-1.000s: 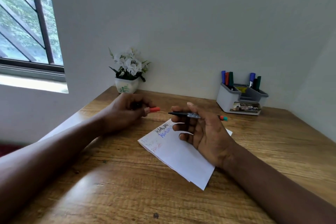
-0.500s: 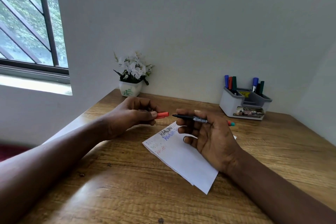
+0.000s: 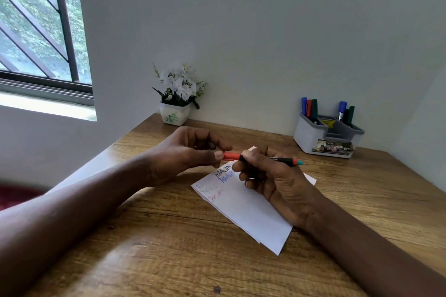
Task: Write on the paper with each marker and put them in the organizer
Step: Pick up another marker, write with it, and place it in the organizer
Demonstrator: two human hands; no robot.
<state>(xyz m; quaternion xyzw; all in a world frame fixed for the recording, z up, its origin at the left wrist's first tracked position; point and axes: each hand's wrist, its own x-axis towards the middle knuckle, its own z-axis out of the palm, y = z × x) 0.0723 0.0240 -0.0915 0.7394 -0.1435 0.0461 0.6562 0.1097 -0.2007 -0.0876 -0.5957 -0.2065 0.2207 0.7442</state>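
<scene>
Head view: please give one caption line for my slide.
The left hand holds an orange cap to the black marker gripped by the right hand, above the paper.

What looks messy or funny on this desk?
Nothing is spilled or broken. Only the paper lies crooked, slanted to the table edge. The left hand holds a red cap against the end of the marker in the right hand. Other markers stand neatly in the organizer.

White flower pot (image 3: 175,116) at wooden desk (image 3: 169,248) back corner; barred window (image 3: 41,26) left.
</scene>
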